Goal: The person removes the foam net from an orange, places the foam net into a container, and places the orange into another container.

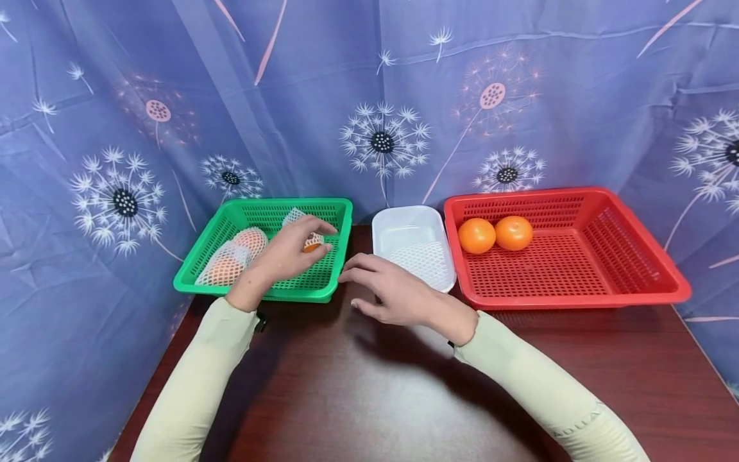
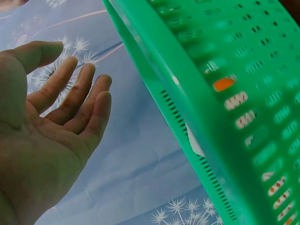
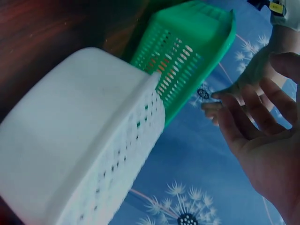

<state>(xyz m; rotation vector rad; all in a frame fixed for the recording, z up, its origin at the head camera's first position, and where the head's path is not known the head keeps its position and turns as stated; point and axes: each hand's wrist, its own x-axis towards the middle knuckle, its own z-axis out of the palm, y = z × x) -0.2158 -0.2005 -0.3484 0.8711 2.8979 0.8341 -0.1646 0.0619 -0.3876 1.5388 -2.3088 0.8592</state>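
My left hand (image 1: 288,249) hovers over the green basket (image 1: 303,295) with loosely bent fingers and nothing between them. Beneath it lies an orange (image 1: 312,247) partly wrapped in a white foam net (image 1: 294,215); the hand hides some of it. Two more net-wrapped fruits (image 1: 224,264) lie at the basket's left side. My right hand (image 1: 398,292) is held in front of the white tray (image 1: 398,221), near the green basket's right corner, fingers relaxed. The right wrist view shows its palm (image 3: 267,154) holding nothing. A flat white foam net (image 1: 424,262) lies in the tray.
To the right stands a red basket (image 1: 566,301) with two bare oranges, one (image 1: 476,236) beside the other (image 1: 514,232), in its back left corner. A blue dandelion-print cloth (image 1: 312,128) hangs behind. All containers stand on a dark brown table (image 1: 358,398).
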